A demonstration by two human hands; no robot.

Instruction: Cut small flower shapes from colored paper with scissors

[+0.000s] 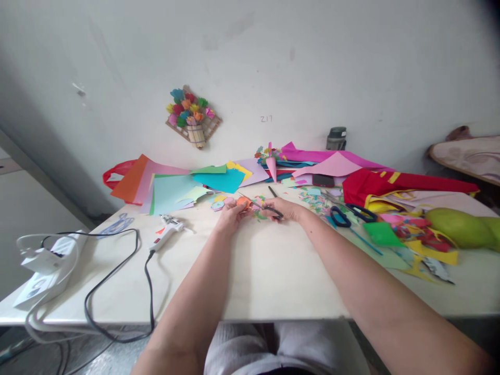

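My left hand pinches a small piece of orange paper above the middle of the table. Closed around the dark handles of a pair of scissors is my right hand. The scissors' thin blades point left, toward the orange paper; whether they touch it I cannot tell. Small multicoloured paper scraps lie between and behind my hands. Just beyond my right hand is a dark pen-like stick.
Coloured sheets spread along the back. On the left are a white glue gun, its black cord and a power strip. Blue-handled scissors, a phone, red cloth and a green fruit-like object lie right.
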